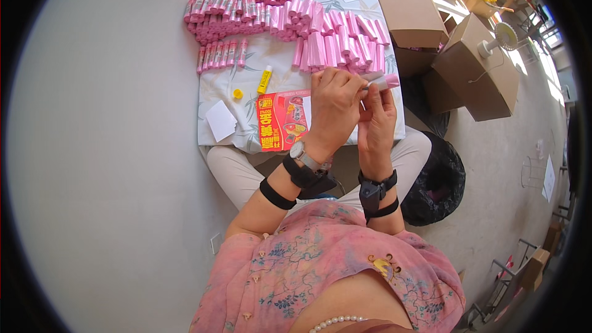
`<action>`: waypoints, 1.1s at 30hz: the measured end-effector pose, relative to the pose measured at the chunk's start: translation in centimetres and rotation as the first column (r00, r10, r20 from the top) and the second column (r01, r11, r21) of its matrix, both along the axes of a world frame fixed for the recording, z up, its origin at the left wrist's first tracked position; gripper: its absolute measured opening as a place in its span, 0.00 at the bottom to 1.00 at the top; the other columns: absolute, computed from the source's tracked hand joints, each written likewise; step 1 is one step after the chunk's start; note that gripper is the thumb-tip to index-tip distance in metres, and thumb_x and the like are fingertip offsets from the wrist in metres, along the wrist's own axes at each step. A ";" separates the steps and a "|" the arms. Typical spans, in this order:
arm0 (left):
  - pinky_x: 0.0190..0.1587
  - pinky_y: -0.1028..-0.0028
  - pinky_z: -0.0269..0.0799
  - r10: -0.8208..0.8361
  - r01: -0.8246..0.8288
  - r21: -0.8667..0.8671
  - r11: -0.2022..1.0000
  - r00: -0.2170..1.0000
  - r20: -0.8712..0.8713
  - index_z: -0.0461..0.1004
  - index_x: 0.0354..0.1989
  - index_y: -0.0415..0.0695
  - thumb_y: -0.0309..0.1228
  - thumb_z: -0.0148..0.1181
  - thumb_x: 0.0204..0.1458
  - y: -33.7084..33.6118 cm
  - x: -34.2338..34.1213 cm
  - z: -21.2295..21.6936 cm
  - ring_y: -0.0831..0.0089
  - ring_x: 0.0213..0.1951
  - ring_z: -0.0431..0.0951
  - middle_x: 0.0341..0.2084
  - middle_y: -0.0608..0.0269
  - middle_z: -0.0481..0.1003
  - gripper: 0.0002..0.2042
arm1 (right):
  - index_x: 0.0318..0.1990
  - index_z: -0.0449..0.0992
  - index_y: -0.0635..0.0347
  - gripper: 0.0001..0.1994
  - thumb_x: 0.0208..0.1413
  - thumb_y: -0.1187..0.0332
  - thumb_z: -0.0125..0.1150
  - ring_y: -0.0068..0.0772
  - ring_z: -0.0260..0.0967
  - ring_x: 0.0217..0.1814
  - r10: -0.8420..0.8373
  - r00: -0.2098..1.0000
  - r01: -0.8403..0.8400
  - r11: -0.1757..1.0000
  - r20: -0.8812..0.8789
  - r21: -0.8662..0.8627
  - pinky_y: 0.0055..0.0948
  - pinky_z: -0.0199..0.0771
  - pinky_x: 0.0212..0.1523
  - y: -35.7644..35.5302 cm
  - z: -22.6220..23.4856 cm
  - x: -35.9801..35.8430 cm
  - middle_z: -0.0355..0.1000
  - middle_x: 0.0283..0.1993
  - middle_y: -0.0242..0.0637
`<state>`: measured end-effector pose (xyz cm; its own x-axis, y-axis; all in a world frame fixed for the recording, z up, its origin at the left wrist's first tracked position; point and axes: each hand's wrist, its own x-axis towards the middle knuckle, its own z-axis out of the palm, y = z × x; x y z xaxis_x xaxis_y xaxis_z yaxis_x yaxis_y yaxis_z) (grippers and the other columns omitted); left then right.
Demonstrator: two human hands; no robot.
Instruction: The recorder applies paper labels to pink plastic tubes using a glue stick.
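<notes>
Over the right front part of the table, both my hands are on a pink roll (391, 81) with a pale paper strip about it. My right hand (377, 124) supports the roll from below, its fingers closed round it. The fingers of my left hand (335, 98) are bent and pinch at the roll's left end, which they partly hide. Under my left hand lies a red and yellow printed card (280, 124), with a white slip partly showing on it. Left of the card are an uncapped yellow glue stick (264, 79), its yellow cap (237, 94) and white paper slips (221, 121).
Labelled pink rolls (228, 6) are piled at the table's far left, with a short row (222, 55) before them. Plain pink rolls (339, 46) lie at the far right. Open cardboard boxes (475, 68) and a black plastic bag (435, 179) stand right of the table.
</notes>
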<state>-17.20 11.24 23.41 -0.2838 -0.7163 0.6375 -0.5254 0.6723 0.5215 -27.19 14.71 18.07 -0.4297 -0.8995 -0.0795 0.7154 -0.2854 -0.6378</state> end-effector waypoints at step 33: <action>0.41 0.66 0.75 -0.057 0.093 0.183 0.979 0.979 -0.194 0.80 0.45 0.42 0.19 0.65 0.50 -0.4 -0.5 -0.5 0.59 0.40 0.79 0.36 0.58 0.77 0.13 | 0.55 0.71 0.60 0.13 0.67 0.68 0.60 0.23 0.74 0.50 0.036 0.996 -0.042 0.997 -0.082 -0.067 0.29 0.80 0.49 -0.8 0.1 -1.0 0.74 0.50 0.33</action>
